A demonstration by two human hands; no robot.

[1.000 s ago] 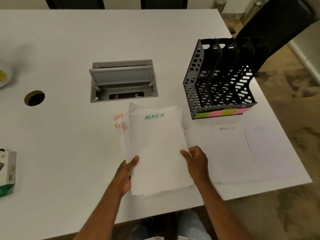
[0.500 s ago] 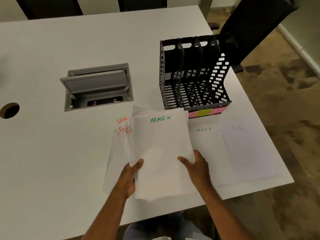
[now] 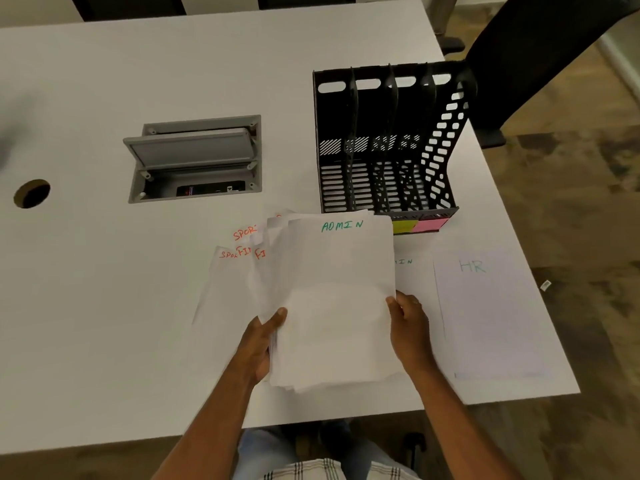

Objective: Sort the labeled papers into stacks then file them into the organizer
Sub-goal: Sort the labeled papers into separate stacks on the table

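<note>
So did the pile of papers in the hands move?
Yes. The held paper stack shifted right: it now hides part of the label on the ADMIN sheet lying on the table, and overlaps the organizer's front-left corner.

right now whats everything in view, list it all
held paper stack: several sheets, white, top one reads ADMIN, centre front
ADMIN sheet: one, white, flat beside the stack
HR sheet: one, white, flat near table's right edge
organizer: one, black, four slots, back right
cable box: one, grey, lid open, table centre
table: one, white
left hand: on stack's left edge
right hand: on stack's right edge
</note>
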